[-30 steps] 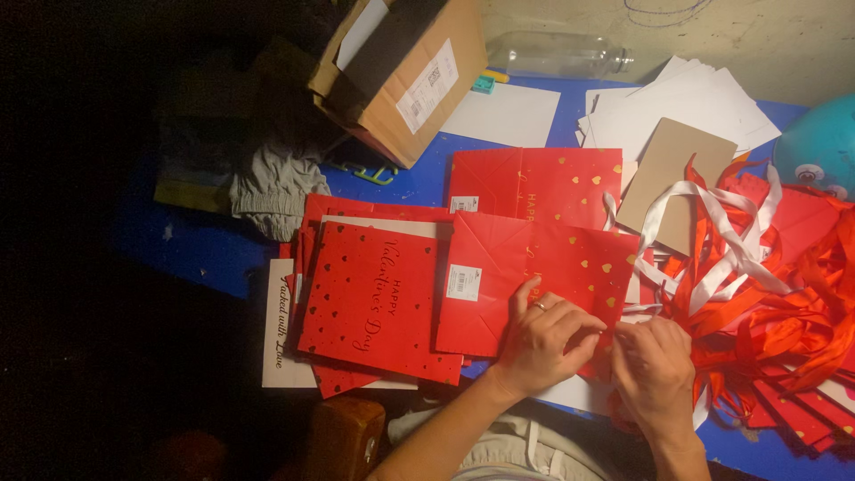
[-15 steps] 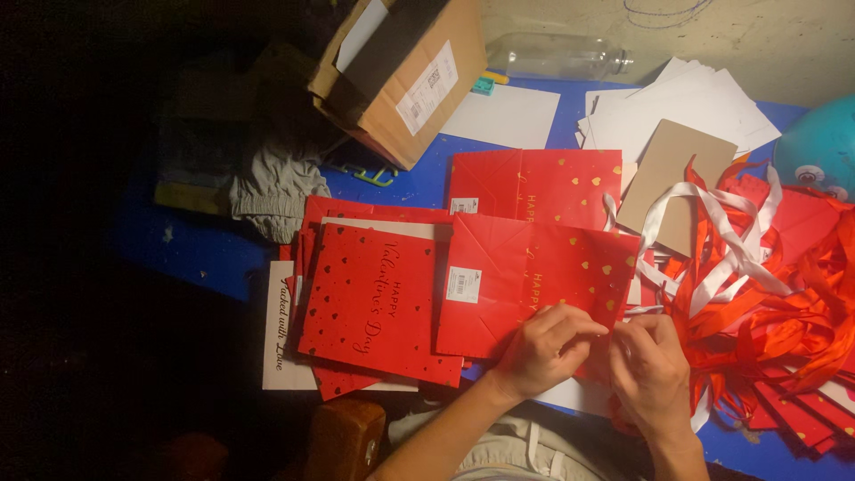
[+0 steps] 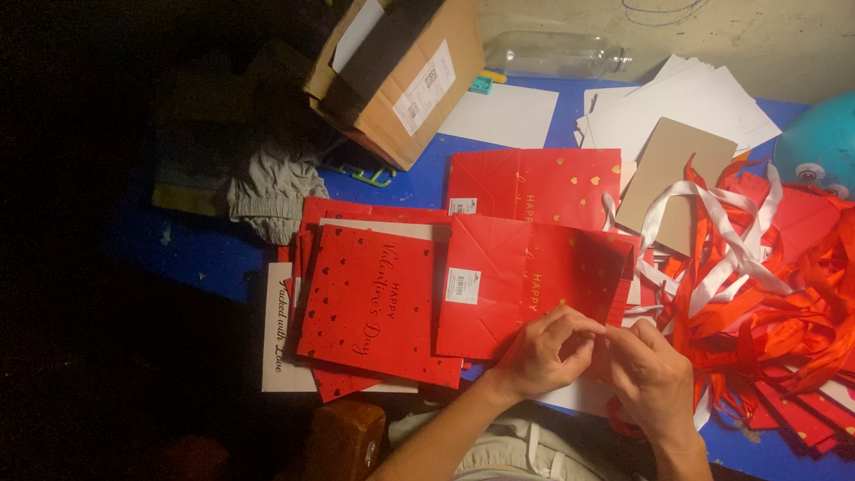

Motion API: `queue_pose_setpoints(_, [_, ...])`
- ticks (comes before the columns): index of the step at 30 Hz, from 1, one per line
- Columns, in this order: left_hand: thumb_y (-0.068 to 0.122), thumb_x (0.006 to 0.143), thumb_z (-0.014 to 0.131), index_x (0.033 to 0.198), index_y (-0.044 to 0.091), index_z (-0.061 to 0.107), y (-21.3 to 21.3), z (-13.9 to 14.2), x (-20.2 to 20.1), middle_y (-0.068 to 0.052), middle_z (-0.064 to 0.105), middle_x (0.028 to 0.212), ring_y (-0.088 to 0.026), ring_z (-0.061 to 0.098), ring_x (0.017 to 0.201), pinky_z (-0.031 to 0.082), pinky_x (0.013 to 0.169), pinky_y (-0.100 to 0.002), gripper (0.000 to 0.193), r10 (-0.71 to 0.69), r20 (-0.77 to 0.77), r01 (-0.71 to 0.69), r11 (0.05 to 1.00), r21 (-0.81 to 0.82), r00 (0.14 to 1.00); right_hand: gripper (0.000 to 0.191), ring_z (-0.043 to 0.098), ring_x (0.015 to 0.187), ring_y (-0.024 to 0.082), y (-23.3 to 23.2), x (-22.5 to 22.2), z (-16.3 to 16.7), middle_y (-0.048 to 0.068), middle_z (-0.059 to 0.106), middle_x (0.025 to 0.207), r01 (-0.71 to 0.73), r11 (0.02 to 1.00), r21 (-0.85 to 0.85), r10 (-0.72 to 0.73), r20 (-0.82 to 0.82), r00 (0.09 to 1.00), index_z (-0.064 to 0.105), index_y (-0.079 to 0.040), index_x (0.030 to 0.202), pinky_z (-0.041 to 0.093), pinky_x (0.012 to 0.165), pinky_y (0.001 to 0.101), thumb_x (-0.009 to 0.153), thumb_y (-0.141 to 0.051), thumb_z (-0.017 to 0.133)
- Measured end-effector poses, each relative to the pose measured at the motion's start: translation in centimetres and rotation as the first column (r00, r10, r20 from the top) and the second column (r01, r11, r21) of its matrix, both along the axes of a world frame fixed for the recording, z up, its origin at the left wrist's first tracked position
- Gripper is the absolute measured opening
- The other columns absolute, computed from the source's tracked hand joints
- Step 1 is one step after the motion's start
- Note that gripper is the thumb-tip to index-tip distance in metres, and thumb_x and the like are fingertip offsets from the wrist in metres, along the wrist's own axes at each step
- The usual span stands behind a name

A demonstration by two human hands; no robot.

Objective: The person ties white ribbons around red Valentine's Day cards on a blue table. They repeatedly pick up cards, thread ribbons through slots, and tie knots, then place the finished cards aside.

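A flat red paper gift bag [image 3: 508,285] with gold hearts and a white sticker lies on the blue table [image 3: 205,249] in front of me. My left hand [image 3: 539,352] rests on its lower right corner, fingers curled and pinching at the bag's edge. My right hand [image 3: 650,374] meets it fingertip to fingertip at the same spot; what they pinch is too small to tell, probably a ribbon end. A second red bag [image 3: 534,183] lies behind, and a stack of red bags with dark hearts [image 3: 370,303] to the left.
A heap of red and white ribbons [image 3: 757,285] fills the right side. White sheets [image 3: 677,111] and a tan card [image 3: 668,174] lie at the back right. A cardboard box [image 3: 401,76], a clear plastic bottle [image 3: 557,58] and a grey cloth [image 3: 267,191] sit at the back left.
My left hand has curled from lying flat on the bag to pinching, and both hands have closed together at the bag's lower right corner.
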State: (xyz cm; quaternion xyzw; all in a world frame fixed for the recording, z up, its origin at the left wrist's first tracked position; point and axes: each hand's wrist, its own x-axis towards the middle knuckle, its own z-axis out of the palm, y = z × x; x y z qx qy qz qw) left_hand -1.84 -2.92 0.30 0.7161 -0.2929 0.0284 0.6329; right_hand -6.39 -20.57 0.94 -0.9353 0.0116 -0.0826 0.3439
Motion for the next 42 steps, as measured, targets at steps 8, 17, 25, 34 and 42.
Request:
queue_pose_setpoints(8, [-0.003,0.092,0.069,0.121,0.007,0.059,0.1,0.3,-0.2,-0.01,0.065,0.102,-0.025,0.068,0.093,0.057,0.083,-0.035,0.032,-0.007,-0.021,0.007,1.0,-0.004,1.0,0.034,0.061,0.064,0.023,-0.4,0.0,-0.2,0.008,0.055,0.076,-0.046,0.999,0.009,0.045,0.035,0.998,0.075,-0.013,0.105,0.05,0.061,0.0357,0.074,0.0,0.069])
queue_pose_setpoints(17, [0.004,0.087,0.076,0.124,0.008,0.054,-0.2,-0.1,-0.2,-0.01,0.06,0.098,-0.023,0.064,0.088,0.055,0.08,-0.036,0.044,0.045,-0.05,-0.044,0.999,0.023,0.998,0.04,0.06,0.063,0.024,-0.6,0.7,1.5,0.008,0.055,0.076,-0.085,0.994,-0.062,0.086,0.013,0.996,0.076,-0.017,0.109,0.049,0.06,0.0375,0.072,-0.002,0.073])
queue_pose_setpoints(25, [-0.001,0.088,0.069,0.123,0.009,0.053,-0.3,-0.8,-0.4,-0.009,0.058,0.095,-0.023,0.064,0.085,0.054,0.078,-0.035,0.04,0.103,-0.074,-0.102,0.995,0.017,0.992,0.027,0.055,0.081,0.028,-6.2,2.5,4.9,0.015,0.056,0.094,0.362,0.92,-0.149,-0.321,0.242,0.916,0.071,-0.007,0.132,0.044,0.073,0.0361,0.107,0.002,0.071])
queue_pose_setpoints(34, [-0.005,0.089,0.067,0.123,0.007,0.053,-0.2,-1.0,-0.3,-0.01,0.059,0.1,-0.025,0.065,0.089,0.055,0.081,-0.036,0.039,0.113,0.005,-0.113,0.994,-0.008,0.994,0.065,0.043,0.132,0.035,-4.0,0.0,4.5,0.016,0.048,0.145,0.041,0.92,-0.39,-0.004,0.097,0.995,0.059,-0.016,0.143,0.035,0.11,0.0531,0.084,-0.037,0.077])
queue_pose_setpoints(42, [-0.005,0.088,0.066,0.119,0.006,0.056,0.0,-0.6,-0.3,-0.011,0.062,0.104,-0.027,0.068,0.094,0.057,0.082,-0.037,0.034,0.105,0.005,-0.105,0.994,-0.012,0.995,0.076,0.035,0.145,0.039,-2.0,-2.9,2.4,0.016,0.042,0.152,-0.047,0.887,-0.459,0.089,0.069,0.994,0.058,-0.024,0.137,0.028,0.111,0.0665,0.067,-0.043,0.078])
